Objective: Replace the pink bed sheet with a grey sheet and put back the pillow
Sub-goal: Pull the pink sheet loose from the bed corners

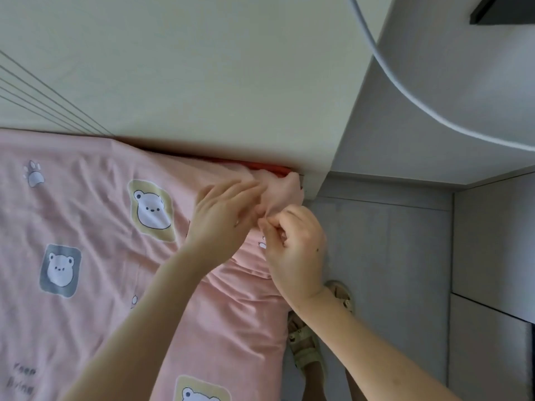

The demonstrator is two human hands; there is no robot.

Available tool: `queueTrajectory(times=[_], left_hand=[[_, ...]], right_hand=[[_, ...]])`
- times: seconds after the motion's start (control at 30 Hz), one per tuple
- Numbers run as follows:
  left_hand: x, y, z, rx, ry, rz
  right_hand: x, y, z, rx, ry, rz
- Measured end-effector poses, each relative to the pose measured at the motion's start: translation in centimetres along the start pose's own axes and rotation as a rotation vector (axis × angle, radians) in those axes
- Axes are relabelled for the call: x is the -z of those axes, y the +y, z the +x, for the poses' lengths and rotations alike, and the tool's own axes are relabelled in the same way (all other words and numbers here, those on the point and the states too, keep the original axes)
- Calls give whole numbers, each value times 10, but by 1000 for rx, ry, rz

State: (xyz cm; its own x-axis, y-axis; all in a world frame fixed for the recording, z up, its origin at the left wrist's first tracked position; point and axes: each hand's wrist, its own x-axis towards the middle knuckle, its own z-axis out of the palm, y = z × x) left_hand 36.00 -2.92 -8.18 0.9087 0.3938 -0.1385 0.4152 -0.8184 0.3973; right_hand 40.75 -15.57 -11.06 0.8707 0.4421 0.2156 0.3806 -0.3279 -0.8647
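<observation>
the biggest thing we see is the pale wall (202, 68), which fills the top of the view and comes down to the far edge of the bed. below it the pink bed sheet (86, 227) covers the bed on the left and hangs over the near side down to the bottom of the view. it is on the mattress, wrinkled, and bunched up at the far right corner. the grey floor (385, 256) takes the right part, and above it there is a white curved shape (463, 82) that we cannot identify.

two bare forearms come in from the bottom and meet at that corner. the left hand (223, 218) lies on top of the sheet with its fingers stretched out toward the bunch of cloth. the fingertips are blurred, they touch the cloth and we see no curl around it. the right hand (295, 250) is just beside it, at the edge of the bed, and its thumb and curled fingers are closed together on a fold of the pink bed sheet, pinching it.

under the right forearm we see two light sandals (304, 348) on the floor, close to the side of the bed. a thin red edge (260, 164) shows between the sheet and the wall, just behind the lifted corner. on the sheet are printed bear faces (150, 209) in coloured patches, and a small paw print (34, 176) near the far left.
</observation>
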Motion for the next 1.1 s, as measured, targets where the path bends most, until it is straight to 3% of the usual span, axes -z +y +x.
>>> queueTrajectory(times=[0.07, 0.17, 0.3, 0.37, 0.5, 0.73, 0.93, 1.0, 1.1], left_hand=[[-1, -5, 6, -30, -84, 13], [0, -13, 4, -85, -86, 30], [12, -12, 1, -15, -169, -70], [17, -9, -3, -35, -159, -75], [19, -3, -15, -63, -64, -113], [29, 12, -18, -44, 255, -104], [60, 51, -1, -35, 459, -128], [80, 64, 10, -13, 535, -204], [115, 78, 14, 33, 650, -307]], right_hand=[[4, -2, -7, -36, -49, 84], [16, 1, -11, -154, -228, 250], [21, 40, -1, -543, -330, 246], [18, 70, 7, -699, -461, 197], [4, 94, 18, -351, -748, -154], [53, 76, 24, -149, -287, -152], [127, 20, 54, 163, -5, -223], [138, -4, 72, 236, 61, -217], [147, -34, 94, 276, 34, -169]])
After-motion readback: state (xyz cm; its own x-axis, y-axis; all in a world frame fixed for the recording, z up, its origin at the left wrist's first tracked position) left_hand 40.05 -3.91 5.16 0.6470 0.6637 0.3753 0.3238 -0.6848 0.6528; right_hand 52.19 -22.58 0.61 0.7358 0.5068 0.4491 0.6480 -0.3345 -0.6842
